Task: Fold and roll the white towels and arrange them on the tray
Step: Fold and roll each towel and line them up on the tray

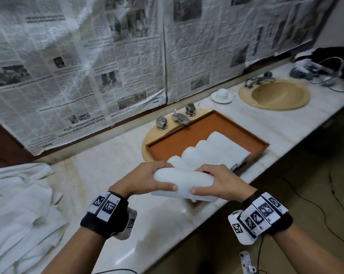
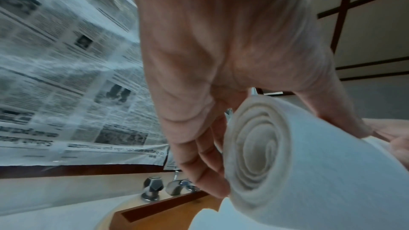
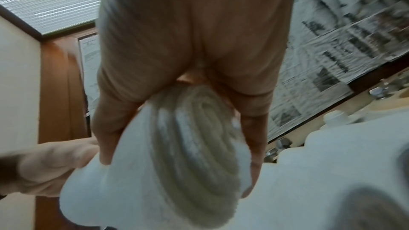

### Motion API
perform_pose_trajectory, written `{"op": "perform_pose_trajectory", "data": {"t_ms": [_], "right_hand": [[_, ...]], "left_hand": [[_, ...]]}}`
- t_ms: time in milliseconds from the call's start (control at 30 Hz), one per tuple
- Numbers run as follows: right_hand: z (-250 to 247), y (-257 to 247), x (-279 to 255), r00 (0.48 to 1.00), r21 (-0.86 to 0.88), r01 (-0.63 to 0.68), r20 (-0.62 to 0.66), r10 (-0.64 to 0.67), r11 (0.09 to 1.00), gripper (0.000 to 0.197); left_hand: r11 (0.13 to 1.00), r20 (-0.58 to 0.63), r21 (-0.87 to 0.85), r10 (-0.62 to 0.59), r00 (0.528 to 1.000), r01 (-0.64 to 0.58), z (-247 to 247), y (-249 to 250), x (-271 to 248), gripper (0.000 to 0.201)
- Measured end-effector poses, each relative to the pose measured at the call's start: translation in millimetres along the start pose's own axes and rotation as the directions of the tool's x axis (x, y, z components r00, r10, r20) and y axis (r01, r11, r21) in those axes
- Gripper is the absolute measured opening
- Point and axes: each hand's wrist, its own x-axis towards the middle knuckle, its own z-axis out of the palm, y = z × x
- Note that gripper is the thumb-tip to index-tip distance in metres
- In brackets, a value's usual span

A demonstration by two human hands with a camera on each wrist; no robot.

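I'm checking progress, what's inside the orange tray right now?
The orange tray holds a row of about four rolled white towels. The held roll and both hands cover its near corner, so that part can't be seen.

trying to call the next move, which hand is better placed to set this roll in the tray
Right, by a small margin. Both hands grip the rolled towel, but the right hand holds the end nearer the tray; the left hand is farther out.
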Motion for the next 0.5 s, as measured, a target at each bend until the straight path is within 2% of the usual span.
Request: {"op": "perform_pose_trajectory", "data": {"t_ms": [167,500], "right_hand": [[-41,43,4,0.991,0.093,-0.061,-0.117,0.071,0.994,0.047],[-141,146,46,0.947,0.085,-0.139,-0.281,0.157,0.987,0.051]], "left_hand": [[0.995,0.076,0.067,0.073,0.994,-0.078,5,30,75,0.06],[0.978,0.161,0.156,0.11,0.981,-0.136,23,99,254,0.059]]}}
